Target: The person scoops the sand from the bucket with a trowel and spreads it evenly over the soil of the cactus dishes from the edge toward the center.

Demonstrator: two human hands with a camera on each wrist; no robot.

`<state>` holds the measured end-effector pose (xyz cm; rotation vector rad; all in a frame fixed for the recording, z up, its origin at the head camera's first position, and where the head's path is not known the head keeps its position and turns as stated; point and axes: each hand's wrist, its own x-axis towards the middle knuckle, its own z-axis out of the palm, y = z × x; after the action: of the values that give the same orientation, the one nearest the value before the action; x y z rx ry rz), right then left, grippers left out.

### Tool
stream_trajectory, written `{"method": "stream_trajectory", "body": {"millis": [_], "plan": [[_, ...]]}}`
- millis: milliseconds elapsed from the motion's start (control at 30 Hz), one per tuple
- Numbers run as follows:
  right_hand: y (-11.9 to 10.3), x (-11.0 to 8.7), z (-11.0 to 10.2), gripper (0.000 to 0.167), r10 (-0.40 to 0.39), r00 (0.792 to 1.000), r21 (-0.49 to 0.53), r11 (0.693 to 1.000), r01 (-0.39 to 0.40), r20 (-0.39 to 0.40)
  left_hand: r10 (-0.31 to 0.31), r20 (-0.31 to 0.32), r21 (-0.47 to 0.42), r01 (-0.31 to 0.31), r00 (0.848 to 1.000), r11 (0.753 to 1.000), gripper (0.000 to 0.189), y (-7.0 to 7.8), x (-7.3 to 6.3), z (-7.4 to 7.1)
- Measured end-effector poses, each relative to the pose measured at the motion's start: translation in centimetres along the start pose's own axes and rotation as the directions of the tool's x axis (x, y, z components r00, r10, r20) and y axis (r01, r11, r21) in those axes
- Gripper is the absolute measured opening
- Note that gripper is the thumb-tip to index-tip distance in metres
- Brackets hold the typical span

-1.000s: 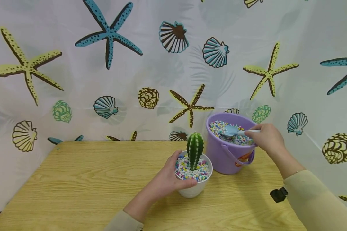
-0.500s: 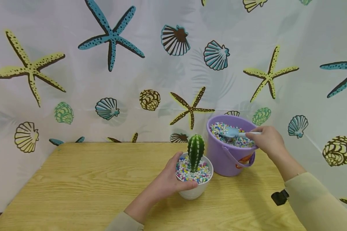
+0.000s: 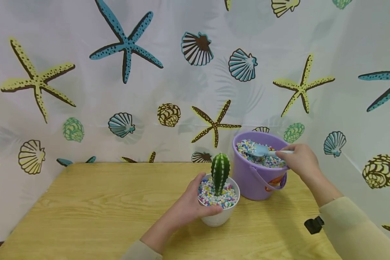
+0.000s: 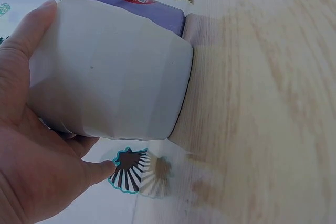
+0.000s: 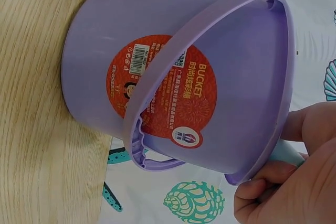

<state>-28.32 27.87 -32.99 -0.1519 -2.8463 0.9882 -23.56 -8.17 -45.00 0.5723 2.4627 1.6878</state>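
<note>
A white pot (image 3: pixel 216 219) filled with colored pebbles (image 3: pixel 211 195) stands on the table, a green cactus (image 3: pixel 220 173) upright in its middle. My left hand (image 3: pixel 186 204) holds the pot from its left side, thumb across the near face and fingers around the far side. To the right, a purple bucket (image 3: pixel 251 182) is filled nearly to the rim with similar pebbles. My right hand (image 3: pixel 300 159) grips the handle of a light blue scoop (image 3: pixel 261 150) over the bucket's right rim. The scoop's blade lies at the pebbles' surface. In the right wrist view the bucket wall hides the blade.
The wooden table (image 3: pixel 100 213) extends left of the pot and toward the front. A white curtain (image 3: pixel 143 83) printed with starfish and shells hangs behind the table and along the right. The bucket's carrying handle (image 5: pixel 173 61) hangs down on its near side, across a red label (image 5: pixel 184 98).
The whole head view has shifted slightly downward in the frame. The scoop's blade has shifted slightly among the pebbles. The left hand keeps its hold on the pot.
</note>
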Motion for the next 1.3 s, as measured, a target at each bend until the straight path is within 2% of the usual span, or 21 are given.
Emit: {"method": "stream_trajectory", "body": {"millis": [333,767,1100,1300], "plan": [[0.5,0.0,-0.2,0.059,0.009,1.0,0.02,1.0,-0.009,0.013,0.0,0.007,-0.007,0.0,1.0,1.0,0.124,-0.1,0.0,0.0],[0.9,-0.4,0.0,0.059,0.007,0.998,0.071,0.998,-0.003,-0.063,0.007,0.001,-0.005,-0.007,1.0,1.0,0.125,-0.3,0.1,0.1],[1.1,-1.0,-0.6,0.06,0.019,0.998,0.134,0.991,-0.011,-0.061,0.022,-0.006,-0.003,-0.022,1.0,1.0,0.124,-0.4,-0.1,0.0],[1.3,-1.7,-0.9,0.06,0.031,0.997,0.122,0.992,-0.022,-0.072,0.027,0.005,0.007,-0.027,1.0,1.0,0.123,-0.3,-0.1,0.0]]}}
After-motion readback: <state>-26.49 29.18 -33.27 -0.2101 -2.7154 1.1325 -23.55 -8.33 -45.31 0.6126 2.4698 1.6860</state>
